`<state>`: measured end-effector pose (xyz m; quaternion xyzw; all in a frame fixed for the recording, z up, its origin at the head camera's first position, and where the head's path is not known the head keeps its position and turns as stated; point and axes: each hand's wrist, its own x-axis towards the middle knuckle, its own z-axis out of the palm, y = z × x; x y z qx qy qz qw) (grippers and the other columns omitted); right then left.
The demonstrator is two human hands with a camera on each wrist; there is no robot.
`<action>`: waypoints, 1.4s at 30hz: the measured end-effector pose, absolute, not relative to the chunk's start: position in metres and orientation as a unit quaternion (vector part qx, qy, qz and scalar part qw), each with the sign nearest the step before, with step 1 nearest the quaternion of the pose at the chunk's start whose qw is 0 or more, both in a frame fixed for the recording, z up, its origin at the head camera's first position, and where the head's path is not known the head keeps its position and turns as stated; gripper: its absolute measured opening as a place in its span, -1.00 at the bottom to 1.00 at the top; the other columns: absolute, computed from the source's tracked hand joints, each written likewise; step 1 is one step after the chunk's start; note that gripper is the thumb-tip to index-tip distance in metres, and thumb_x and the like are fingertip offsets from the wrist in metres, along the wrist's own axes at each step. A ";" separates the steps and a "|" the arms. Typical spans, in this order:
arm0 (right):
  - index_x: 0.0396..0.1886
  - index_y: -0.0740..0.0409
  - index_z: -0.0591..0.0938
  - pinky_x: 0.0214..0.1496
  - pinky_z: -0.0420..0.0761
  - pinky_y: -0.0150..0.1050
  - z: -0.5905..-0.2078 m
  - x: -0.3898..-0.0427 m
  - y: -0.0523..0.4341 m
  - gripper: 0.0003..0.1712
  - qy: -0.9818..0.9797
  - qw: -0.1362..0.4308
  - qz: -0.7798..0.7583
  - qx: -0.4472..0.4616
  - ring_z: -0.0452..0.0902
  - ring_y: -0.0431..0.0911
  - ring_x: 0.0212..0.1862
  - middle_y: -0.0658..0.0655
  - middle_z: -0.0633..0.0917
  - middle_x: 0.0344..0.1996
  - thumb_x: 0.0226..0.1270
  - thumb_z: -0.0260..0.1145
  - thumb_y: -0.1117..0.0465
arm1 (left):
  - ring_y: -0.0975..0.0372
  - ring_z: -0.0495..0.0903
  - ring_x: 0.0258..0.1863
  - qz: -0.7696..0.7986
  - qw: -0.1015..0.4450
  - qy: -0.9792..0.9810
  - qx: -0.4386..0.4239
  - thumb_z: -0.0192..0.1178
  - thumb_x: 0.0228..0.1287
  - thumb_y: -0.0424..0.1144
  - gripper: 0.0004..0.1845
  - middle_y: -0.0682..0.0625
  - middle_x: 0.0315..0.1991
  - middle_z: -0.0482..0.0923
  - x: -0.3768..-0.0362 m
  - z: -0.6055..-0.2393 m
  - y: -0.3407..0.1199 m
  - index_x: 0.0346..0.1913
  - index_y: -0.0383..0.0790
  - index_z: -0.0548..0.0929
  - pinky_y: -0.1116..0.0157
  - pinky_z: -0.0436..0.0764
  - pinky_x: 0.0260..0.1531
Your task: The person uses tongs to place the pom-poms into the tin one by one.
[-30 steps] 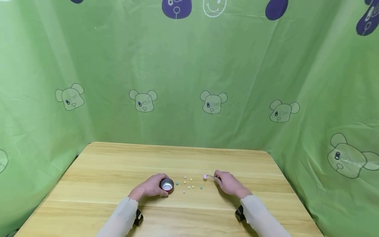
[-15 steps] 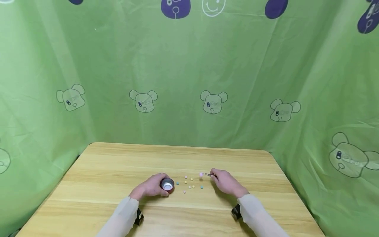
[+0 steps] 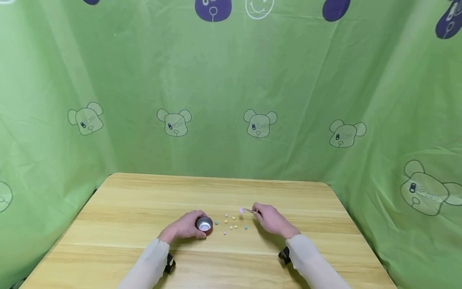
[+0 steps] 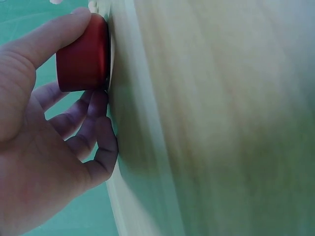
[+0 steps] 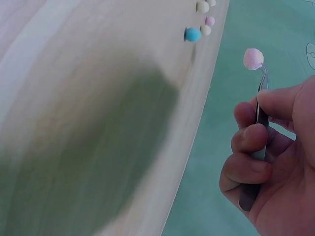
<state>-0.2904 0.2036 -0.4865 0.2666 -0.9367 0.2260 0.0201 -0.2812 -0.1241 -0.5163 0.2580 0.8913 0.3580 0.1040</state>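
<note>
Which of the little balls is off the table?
The pink ball pinched at the tips of the tweezers in the right hand; the other visible balls lie on the table.

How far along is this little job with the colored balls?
Looks done: the left hand has the red container set on the table. In hand: the right hand grips tweezers holding a pink ball off the table, not yet at the container. Probably left: this ball and eight small balls lying on the table; I can't make out any inside the container.
</note>
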 end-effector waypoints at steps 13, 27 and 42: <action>-0.20 0.17 0.52 -0.45 0.42 -0.31 -0.480 -0.290 0.185 -0.90 -0.932 0.007 0.229 0.279 0.33 -0.22 -0.52 0.06 0.57 -0.48 0.44 0.07 0.30 | 0.10 0.50 -0.10 0.363 0.112 0.890 0.253 0.47 -0.05 -0.24 -0.52 -0.01 -0.13 0.53 -0.278 -0.513 -0.123 -0.05 -0.20 0.51 0.04 0.44 -0.03; -0.19 0.20 0.53 -0.46 0.46 -0.33 -0.476 -0.285 0.156 -0.88 -0.917 -0.007 0.243 0.316 0.38 -0.25 -0.51 0.11 0.61 -0.42 0.44 0.06 0.30 | 0.10 0.50 -0.10 0.363 0.114 0.890 0.253 0.48 -0.06 -0.23 -0.50 -0.01 -0.13 0.53 -0.278 -0.513 -0.122 -0.05 -0.21 0.50 0.05 0.44 -0.03; -0.24 0.11 0.53 -0.41 0.45 -0.36 -0.476 -0.280 0.124 -0.89 -0.912 -0.017 0.231 0.339 0.37 -0.27 -0.49 0.09 0.61 -0.42 0.45 0.06 0.26 | 0.13 0.50 -0.12 0.362 0.113 0.891 0.250 0.48 -0.07 -0.22 -0.49 -0.01 -0.13 0.52 -0.278 -0.512 -0.123 -0.03 -0.20 0.50 0.05 0.44 -0.04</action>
